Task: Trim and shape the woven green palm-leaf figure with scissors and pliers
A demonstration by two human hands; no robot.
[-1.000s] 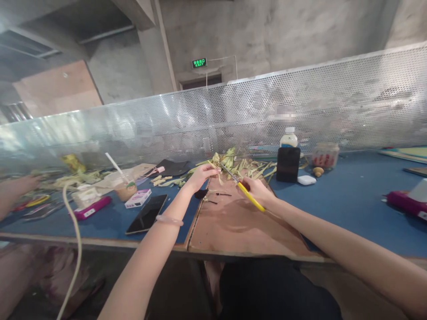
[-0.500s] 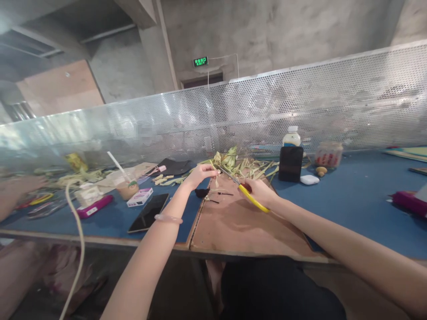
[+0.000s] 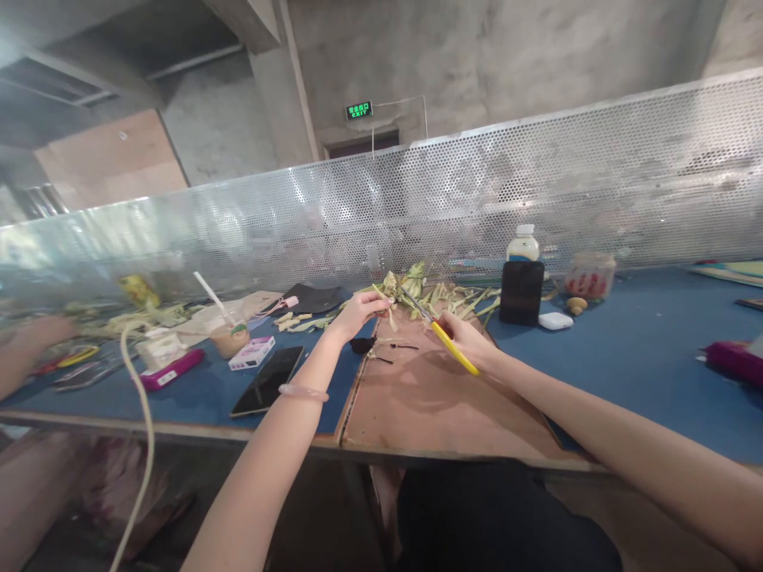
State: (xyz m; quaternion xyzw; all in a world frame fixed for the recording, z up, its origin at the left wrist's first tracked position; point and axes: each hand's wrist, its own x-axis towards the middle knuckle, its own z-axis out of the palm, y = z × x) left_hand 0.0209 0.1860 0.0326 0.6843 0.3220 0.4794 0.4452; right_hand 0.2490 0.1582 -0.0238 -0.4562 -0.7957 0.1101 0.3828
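My left hand (image 3: 361, 313) is closed in a pinch on a pale strip of dried husk (image 3: 393, 318), whose loose end hangs down over the brown board (image 3: 441, 421). My right hand (image 3: 463, 338) is wrapped round yellow-handled scissors (image 3: 454, 349). Their blades point up and left, a little to the right of my left fingertips. Behind both hands lies a heap of dry, pale green husks (image 3: 458, 300). On the board below my left hand are small dark twig-like pieces (image 3: 405, 346), and a black item (image 3: 362, 345) lies at the board's left edge.
A phone (image 3: 267, 381), a small box (image 3: 253, 353) and a cup with a straw (image 3: 230, 340) stand left. Right are a black upright object (image 3: 521, 292), a bottle (image 3: 523, 242), a white case (image 3: 555, 320) and a jar (image 3: 589, 276). A co-worker's hand (image 3: 41, 338) shows far left.
The scissors have tilted more upright, their blade tips moving up and slightly right, away from my left fingers. My left hand still pinches the strip.
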